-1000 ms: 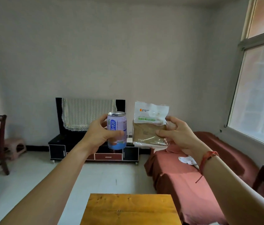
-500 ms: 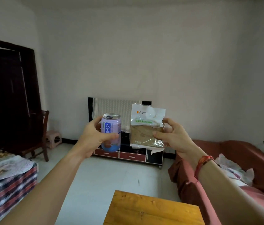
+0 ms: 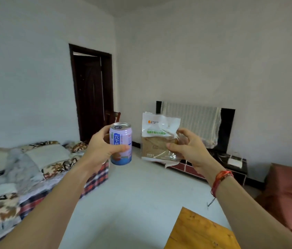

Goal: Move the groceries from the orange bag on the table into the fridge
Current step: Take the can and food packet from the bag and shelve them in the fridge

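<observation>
My left hand [image 3: 102,150] grips a lilac and blue drink can [image 3: 121,143] upright in front of me at chest height. My right hand [image 3: 189,150] pinches a clear and white plastic packet of brown bread [image 3: 157,139] by its right side, thumb in front. Both arms are stretched out over the floor. The corner of a yellow wooden table [image 3: 200,230] shows at the bottom right. Neither the orange bag nor the fridge is in view.
A bed with patterned blankets [image 3: 25,177] fills the left. A dark door [image 3: 92,94] stands open behind it. A low TV stand [image 3: 213,169] with a cloth-draped screen [image 3: 195,121] is against the far wall. A red sofa [image 3: 290,193] sits at right. Pale floor lies between them.
The view has swung to the left: the window is gone, and the door and bed have come in. Both hands hold the can and the packet as before.
</observation>
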Available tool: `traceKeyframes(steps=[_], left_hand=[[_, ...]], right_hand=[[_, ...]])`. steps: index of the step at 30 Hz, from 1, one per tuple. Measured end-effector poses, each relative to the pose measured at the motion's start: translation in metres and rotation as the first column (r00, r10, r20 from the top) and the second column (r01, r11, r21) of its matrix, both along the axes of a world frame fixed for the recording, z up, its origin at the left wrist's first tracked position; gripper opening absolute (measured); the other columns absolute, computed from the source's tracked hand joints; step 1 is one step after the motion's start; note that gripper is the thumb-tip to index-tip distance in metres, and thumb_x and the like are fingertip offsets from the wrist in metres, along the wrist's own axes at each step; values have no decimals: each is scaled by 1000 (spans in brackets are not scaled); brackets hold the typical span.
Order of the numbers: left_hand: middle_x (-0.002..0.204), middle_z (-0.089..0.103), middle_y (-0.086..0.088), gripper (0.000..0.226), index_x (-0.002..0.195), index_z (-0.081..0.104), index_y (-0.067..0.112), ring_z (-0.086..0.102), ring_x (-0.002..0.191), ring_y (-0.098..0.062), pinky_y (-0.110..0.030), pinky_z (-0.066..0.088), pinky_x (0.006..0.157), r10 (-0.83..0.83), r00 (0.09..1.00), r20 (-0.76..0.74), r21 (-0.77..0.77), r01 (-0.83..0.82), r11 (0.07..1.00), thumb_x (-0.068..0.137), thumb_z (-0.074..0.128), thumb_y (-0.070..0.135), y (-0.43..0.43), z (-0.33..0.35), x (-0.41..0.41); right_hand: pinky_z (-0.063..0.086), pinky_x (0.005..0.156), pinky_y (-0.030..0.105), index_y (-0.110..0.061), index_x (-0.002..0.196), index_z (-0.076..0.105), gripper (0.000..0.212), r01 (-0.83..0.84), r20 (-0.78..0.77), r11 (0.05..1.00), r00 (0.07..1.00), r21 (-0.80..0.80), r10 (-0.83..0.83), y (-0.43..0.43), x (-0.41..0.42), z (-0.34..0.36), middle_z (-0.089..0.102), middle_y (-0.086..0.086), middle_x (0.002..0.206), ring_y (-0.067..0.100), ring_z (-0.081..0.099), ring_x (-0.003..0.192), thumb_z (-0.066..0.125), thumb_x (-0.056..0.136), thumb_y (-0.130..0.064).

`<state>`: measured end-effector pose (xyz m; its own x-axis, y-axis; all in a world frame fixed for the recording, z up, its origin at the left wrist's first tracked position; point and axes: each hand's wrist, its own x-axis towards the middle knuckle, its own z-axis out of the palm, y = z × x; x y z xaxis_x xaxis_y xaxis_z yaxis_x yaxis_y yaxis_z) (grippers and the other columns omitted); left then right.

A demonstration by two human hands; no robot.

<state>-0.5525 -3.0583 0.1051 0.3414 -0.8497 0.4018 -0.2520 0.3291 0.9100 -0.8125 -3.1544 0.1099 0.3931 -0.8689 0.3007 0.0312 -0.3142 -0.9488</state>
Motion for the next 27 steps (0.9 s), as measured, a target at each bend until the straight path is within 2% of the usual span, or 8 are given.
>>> traceKeyframes(steps=[5, 9, 12, 17, 19, 22, 25, 27], left_hand=[[98, 73, -4, 58, 108, 62, 27, 71, 83, -19, -27, 55, 55, 141, 987, -78, 29, -139, 990, 69, 79, -12, 27, -6, 34], [99, 73, -2, 59, 109, 63, 28, 71, 85, -19, -29, 55, 54, 277, 953, -122, 45, -274, 961, 69, 79, -11, 50, -13, 49], [99, 74, -3, 58, 112, 62, 26, 71, 86, -21, -28, 55, 55, 385, 915, -123, 60, -380, 923, 70, 79, -11, 72, -16, 54], [96, 76, -2, 56, 115, 62, 24, 73, 82, -17, -31, 57, 56, 560, 819, -124, 71, -556, 828, 73, 78, -9, 136, -19, 58], [97, 76, 0, 59, 118, 61, 24, 73, 85, -18, -32, 58, 59, 627, 772, -103, 79, -622, 779, 72, 79, -8, 170, -20, 59], [97, 76, -4, 60, 119, 61, 19, 73, 85, -22, -31, 56, 59, 726, 684, -77, 77, -722, 688, 69, 80, -9, 227, -21, 61], [94, 76, -6, 55, 114, 63, 18, 73, 85, -23, -34, 58, 63, 806, 588, -64, 68, -804, 591, 70, 78, -11, 283, -21, 58], [91, 76, -6, 53, 111, 64, 17, 73, 82, -22, -32, 58, 63, 846, 529, -66, 67, -844, 533, 70, 77, -13, 318, -20, 52]], right_hand=[[54, 61, 24, -21, 116, 63, 45, -169, 8, 985, 986, 29, 169, -20, 60, -11, 71, -6, 78, 11, 68, 71, 76, 84, 7], [54, 57, 21, -26, 116, 62, 47, -301, 18, 953, 953, 43, 301, -30, 100, -11, 67, 5, 98, 17, 68, 78, 77, 84, 6], [60, 70, 31, -28, 112, 66, 45, -422, -11, 906, 906, 16, 422, -28, 132, -6, 68, 10, 104, 21, 69, 87, 77, 83, 4], [56, 67, 29, -26, 87, 60, 37, -619, -70, 786, 784, -5, 617, 3, 185, -9, 66, 3, 79, 16, 65, 74, 73, 85, 9], [52, 63, 31, -26, 88, 59, 37, -676, -80, 737, 734, 9, 674, 23, 207, -12, 68, 0, 74, 19, 63, 71, 73, 84, 8], [55, 64, 37, -32, 90, 62, 39, -763, -98, 645, 640, 33, 762, 64, 239, -14, 71, 14, 88, 28, 65, 76, 76, 83, 4], [60, 83, 51, -34, 94, 66, 37, -833, -116, 552, 545, 41, 831, 110, 268, -15, 75, 13, 104, 37, 73, 91, 79, 81, -2], [61, 85, 52, -33, 100, 64, 38, -868, -118, 496, 488, 42, 865, 142, 285, -17, 74, 14, 110, 37, 73, 97, 81, 79, -7]])
